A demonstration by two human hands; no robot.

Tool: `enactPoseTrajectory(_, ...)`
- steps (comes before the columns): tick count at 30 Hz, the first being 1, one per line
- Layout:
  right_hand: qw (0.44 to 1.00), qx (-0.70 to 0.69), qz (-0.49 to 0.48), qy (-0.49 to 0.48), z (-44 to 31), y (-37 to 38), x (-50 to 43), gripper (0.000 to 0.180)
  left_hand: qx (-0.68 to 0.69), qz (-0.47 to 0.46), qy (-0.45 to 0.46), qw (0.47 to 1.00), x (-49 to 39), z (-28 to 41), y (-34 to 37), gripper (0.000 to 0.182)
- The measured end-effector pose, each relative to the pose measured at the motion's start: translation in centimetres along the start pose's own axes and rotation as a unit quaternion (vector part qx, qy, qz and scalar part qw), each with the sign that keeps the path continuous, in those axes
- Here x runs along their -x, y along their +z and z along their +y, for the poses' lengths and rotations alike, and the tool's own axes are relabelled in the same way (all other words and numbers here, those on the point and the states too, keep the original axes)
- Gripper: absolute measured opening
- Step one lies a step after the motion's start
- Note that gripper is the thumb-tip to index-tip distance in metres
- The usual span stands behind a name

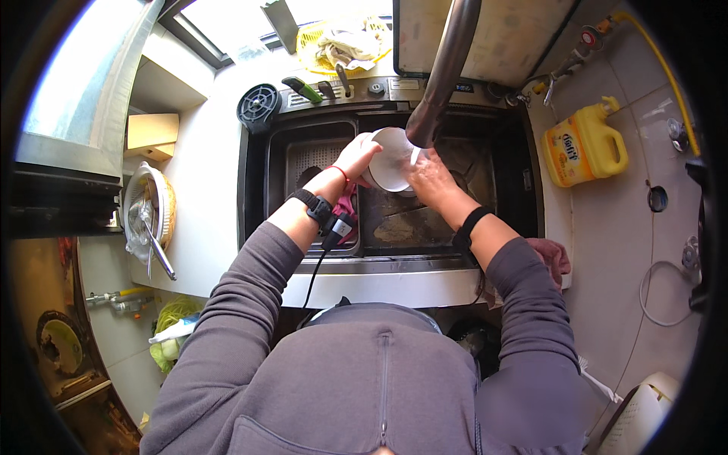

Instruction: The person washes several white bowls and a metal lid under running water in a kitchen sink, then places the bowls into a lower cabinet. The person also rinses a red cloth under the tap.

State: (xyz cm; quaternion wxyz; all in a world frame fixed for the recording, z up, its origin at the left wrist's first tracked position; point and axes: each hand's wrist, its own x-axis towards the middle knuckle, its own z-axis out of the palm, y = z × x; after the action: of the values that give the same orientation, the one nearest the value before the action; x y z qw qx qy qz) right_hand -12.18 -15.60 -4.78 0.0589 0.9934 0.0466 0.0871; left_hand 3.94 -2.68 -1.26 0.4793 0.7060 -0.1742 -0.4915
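Observation:
A white bowl [389, 162] is tilted over the dark double sink [310, 260], its pale inside facing up towards me. My left hand [359, 159] grips its left side, with the thumb along the rim. At the right rim, my right hand [427, 176] holds the bowl, and its fingertips are partly hidden. Water [415, 156] runs from the metal faucet [433, 108] onto the right hand and the bowl's edge. Below my left wrist, a pink cloth [346, 200] lies at the left basin.
A yellow detergent jug [586, 142] stands right of the sink. A reddish towel [550, 256] hangs by the right front edge. Left are a basket with utensils [149, 219] and a wooden block [151, 136]. Knife handles [302, 90] and a yellow basket [310, 42] are behind.

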Motion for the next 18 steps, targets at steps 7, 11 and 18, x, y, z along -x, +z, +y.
enactPoseTrajectory(7,0.94,-0.322,-0.007,0.116,-4.1,1.0,-2.2,0.032,-0.049,0.111,0.105,0.987,-1.6,-2.2,1.2,0.048)
enactPoseTrajectory(11,0.853,-0.5,0.102,0.112,-4.7,0.3,-2.1,0.032,-0.116,0.122,0.212,0.963,-1.8,-2.1,0.7,0.038)
enactPoseTrajectory(18,0.958,-0.265,-0.017,0.108,-2.5,-0.4,-1.0,0.017,0.013,0.074,0.044,0.996,-1.1,-1.6,0.9,0.057)
